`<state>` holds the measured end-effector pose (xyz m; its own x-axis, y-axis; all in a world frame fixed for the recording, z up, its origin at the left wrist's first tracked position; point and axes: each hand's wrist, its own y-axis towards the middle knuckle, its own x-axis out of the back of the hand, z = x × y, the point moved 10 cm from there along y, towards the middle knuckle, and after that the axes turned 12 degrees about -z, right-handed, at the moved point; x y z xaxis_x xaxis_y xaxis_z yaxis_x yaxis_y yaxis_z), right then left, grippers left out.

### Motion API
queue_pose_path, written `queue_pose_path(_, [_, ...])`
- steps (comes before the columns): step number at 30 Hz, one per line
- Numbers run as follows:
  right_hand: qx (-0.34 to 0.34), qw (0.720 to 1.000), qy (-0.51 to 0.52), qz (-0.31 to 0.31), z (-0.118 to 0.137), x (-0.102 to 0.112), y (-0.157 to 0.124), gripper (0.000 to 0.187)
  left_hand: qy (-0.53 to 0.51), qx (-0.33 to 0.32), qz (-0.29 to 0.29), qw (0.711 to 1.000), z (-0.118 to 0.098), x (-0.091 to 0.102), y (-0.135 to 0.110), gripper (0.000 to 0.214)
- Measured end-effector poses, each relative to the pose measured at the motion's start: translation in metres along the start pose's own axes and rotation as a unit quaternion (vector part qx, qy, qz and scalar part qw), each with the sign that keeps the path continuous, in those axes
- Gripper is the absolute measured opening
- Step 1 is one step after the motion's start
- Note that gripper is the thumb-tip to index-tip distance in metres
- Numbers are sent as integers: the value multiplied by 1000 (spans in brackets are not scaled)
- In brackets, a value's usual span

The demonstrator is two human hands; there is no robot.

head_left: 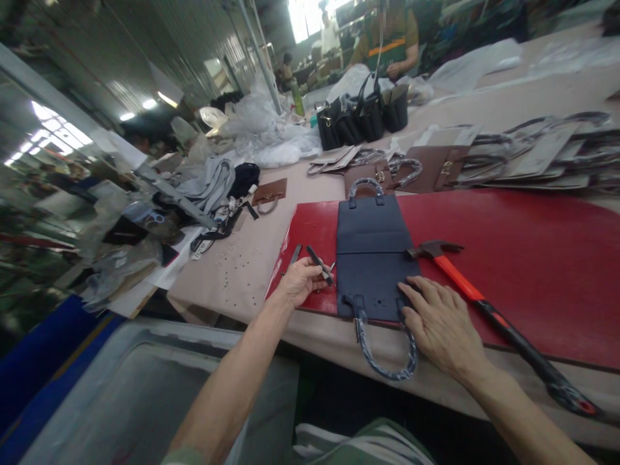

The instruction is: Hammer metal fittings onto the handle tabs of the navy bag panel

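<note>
A dark navy bag panel (372,223) lies flat on a red board, with a wrapped handle (387,371) at its near end and another at its far end. My left hand (305,281), just left of the panel, is closed around a short dark metal punch (318,263). Fingers spread, my right hand (438,320) rests on the panel's near right edge. A claw hammer (460,274) with an orange and black handle lies to the right, its head touching the panel. Another slim metal tool (294,255) lies beyond my left hand.
The red board (523,258) stretches to the right. Brown bag panels (431,165) with wrapped handles are piled behind it. Black bags (363,116) stand farther back, near a co-worker (392,45). A grey plastic bin (145,387) sits below the table's left edge.
</note>
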<state>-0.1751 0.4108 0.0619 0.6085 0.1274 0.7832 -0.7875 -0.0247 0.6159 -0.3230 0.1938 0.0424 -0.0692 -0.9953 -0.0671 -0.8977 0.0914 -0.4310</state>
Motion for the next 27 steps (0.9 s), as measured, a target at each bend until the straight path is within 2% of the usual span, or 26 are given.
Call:
queue_pose_path(2, [-2, 1000, 2, 7, 0, 0, 0, 42, -92, 29, 14, 995, 8, -12, -4, 19])
queue_pose_path(7, [-27, 999, 8, 29, -1, -1, -1, 42, -105, 37, 7, 994, 23, -45, -10, 22])
queue_pose_path(9, [-40, 998, 13, 40, -2, -1, -1, 42, -107, 16, 15, 994, 25, -62, -14, 27])
queue_pose_path(12, [-54, 997, 20, 52, -2, -2, -2, 42, -98, -27, 56, 993, 27, -89, -23, 33])
queue_pose_path(15, [-65, 996, 26, 58, -2, -3, -3, 43, -47, -98, 99, 989, 24, -105, -34, 25])
queue_pose_path(18, [-70, 995, 32, 60, -2, -3, -4, 43, 26, -154, 107, 982, 23, -105, -40, 16])
queue_pose_path(21, [-72, 995, 41, 57, -2, -1, -3, 42, 88, -171, 91, 977, 26, -95, -40, 15])
queue_pose_path(27, [-77, 995, 52, 47, -3, 2, -2, 43, 119, -216, 85, 965, 26, -83, -46, 13])
